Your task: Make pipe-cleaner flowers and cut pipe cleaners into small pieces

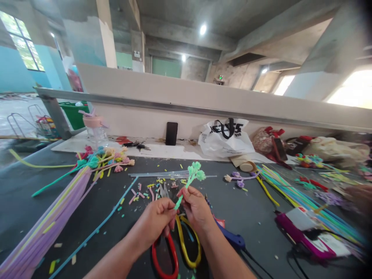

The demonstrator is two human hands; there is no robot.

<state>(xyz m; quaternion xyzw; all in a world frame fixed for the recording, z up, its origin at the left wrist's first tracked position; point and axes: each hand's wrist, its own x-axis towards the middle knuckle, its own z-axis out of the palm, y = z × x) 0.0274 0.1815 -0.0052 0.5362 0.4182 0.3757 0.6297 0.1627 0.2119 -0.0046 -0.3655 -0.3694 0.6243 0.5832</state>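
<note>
Both hands hold a mint-green pipe-cleaner flower (196, 171) upright over the dark table, its fluffy head leaning right. My left hand (159, 217) pinches the lower end of the stem. Higher up, the fingers of my right hand (195, 205) close around the stem just below the head. Under my hands lie scissors with one red and one yellow handle (190, 242), partly hidden by my fingers. A blue glue gun (232, 236) rests beside my right wrist, its front end partly covered.
Purple pipe cleaners (65, 205) and finished flowers (93, 161) lie at left, with cut scraps (139, 193) around the middle. A smartphone (171, 133) leans against the back board beside a white bag (225, 137). At right are more pipe cleaners (305, 201), a magenta device (308, 236) and another person's hand (359, 195).
</note>
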